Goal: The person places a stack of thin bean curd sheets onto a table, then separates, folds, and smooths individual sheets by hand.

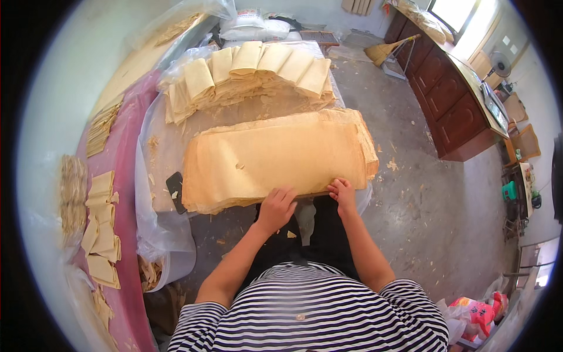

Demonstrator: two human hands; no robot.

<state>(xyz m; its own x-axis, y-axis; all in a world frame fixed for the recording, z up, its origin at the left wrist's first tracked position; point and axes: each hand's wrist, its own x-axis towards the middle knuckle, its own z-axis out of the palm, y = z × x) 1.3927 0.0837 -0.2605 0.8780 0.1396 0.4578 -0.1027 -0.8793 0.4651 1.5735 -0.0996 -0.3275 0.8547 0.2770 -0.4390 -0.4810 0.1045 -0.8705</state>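
Note:
A broad stack of thin yellow-tan sheets, which look like dried tofu skin (272, 154), lies in front of me. Its top sheet has a small tear left of the middle. My left hand (278, 207) rests its fingers over the near edge, and its thumb is partly hidden, so its grip is unclear. Further right along that edge, my right hand (342, 193) has thumb and fingertips pinched together at the top sheet. Beyond the stack, folded bundles of similar sheets (275, 57) stand in a curved row.
A dark phone (176, 192) lies left of the stack on the plastic-covered table (165, 132). Below it stands a white bucket of scraps (180, 259). More folded sheets (103, 220) lie on a pink-covered surface at left. A brown cabinet (453, 97) and a broom (382, 53) stand at right.

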